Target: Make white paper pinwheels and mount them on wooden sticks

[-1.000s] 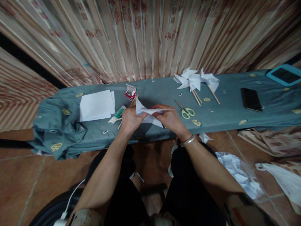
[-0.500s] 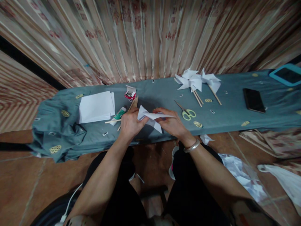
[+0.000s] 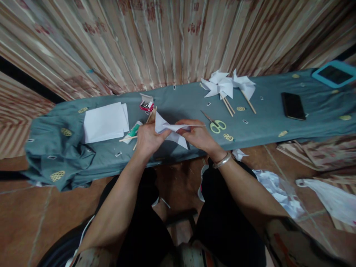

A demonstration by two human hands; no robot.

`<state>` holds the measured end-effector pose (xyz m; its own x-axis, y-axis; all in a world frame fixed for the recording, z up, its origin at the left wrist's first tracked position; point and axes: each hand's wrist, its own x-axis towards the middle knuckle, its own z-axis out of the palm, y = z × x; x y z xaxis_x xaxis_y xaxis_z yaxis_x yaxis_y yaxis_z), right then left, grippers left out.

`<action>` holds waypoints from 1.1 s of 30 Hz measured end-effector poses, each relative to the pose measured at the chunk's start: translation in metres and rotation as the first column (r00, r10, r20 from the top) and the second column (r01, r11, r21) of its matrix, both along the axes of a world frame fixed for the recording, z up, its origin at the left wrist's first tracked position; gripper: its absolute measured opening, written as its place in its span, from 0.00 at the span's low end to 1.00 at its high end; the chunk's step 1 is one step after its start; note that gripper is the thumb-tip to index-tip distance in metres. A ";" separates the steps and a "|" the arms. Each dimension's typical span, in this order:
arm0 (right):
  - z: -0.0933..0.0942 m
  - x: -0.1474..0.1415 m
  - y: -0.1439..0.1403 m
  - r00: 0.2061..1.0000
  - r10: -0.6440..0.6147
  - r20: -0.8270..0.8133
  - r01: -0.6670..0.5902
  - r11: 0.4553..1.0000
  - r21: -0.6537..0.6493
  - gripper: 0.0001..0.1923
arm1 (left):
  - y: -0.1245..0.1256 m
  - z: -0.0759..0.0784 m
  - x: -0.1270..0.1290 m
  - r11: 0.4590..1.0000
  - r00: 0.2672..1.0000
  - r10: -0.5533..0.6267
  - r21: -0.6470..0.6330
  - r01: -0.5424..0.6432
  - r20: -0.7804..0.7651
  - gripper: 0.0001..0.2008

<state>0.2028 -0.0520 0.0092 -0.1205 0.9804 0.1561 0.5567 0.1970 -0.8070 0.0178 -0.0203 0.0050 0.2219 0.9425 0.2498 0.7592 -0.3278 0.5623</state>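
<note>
Between my two hands is a white paper pinwheel [image 3: 177,138], its blades partly folded, held just above the cloth-covered table. My left hand [image 3: 150,138] grips its left side, thumb on the paper. My right hand [image 3: 196,134] pinches the right side, with some fingers hidden behind the paper. Just beyond my left hand lie several wooden sticks [image 3: 151,116] and a green and white glue tube [image 3: 133,132]. A small red box of metal pins [image 3: 147,105] stands open behind them. Scissors with light green handles [image 3: 217,126] lie to the right of my right hand.
Stacked white paper [image 3: 104,122] lies at the left of the table. Finished pinwheels on sticks [image 3: 221,87] rest at the back right, with a black phone [image 3: 293,106] and a blue-framed tablet [image 3: 335,74] farther right. Paper scraps in a clear bag [image 3: 278,193] sit on the floor.
The whole view has shifted slightly, so the table things appear a little higher and farther left. Both hands keep their hold on the pinwheel, with hardly any change in its folds.
</note>
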 end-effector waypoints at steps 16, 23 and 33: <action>0.013 0.009 0.014 0.995 0.093 0.037 -0.090 0.994 -0.069 0.07 | 0.001 0.013 -0.006 0.960 0.956 -0.099 -0.225 0.165 0.276 0.23; 0.014 0.010 0.010 0.996 0.074 -0.039 -0.076 0.995 -0.056 0.07 | -0.003 0.019 -0.003 0.963 0.964 -0.111 -0.211 0.164 0.243 0.19; 0.015 0.008 0.007 0.998 0.066 -0.003 -0.066 0.996 -0.060 0.08 | -0.003 0.004 -0.006 0.980 0.982 -0.098 -0.157 0.123 0.159 0.14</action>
